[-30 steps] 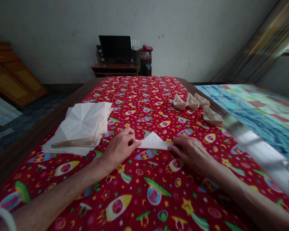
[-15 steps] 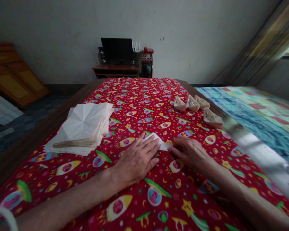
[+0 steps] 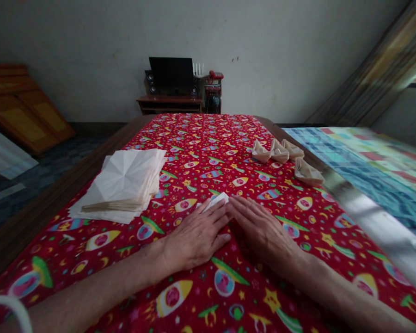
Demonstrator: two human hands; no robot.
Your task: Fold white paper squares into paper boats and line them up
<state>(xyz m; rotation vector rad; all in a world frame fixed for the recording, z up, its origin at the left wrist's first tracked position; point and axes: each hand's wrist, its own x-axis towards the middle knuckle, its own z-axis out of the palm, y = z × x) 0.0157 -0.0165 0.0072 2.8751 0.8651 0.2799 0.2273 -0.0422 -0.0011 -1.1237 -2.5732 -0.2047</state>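
Observation:
A small folded white paper (image 3: 217,200) lies on the red patterned tablecloth, mostly covered by my hands. My left hand (image 3: 201,236) rests flat across it from the left, fingers stretched out. From the right, my right hand (image 3: 260,226) lies over the paper's other end, its fingers extended and close together, tips meeting the left fingertips. How the paper's right side lies under that hand is hidden. To the left sits a stack of creased white paper sheets (image 3: 125,175).
Several folded paper boats (image 3: 280,151) stand near the table's right edge, one of them (image 3: 308,172) nearer me. Beyond the table are a monitor (image 3: 171,75) and a red telephone (image 3: 216,75). A bed (image 3: 364,171) is at the right, a wooden cabinet (image 3: 27,106) at the left.
My left hand went from pinching the paper's left corner to lying flat on it. My right hand let go of the right corner and moved left over the paper, whose peak is now mostly covered.

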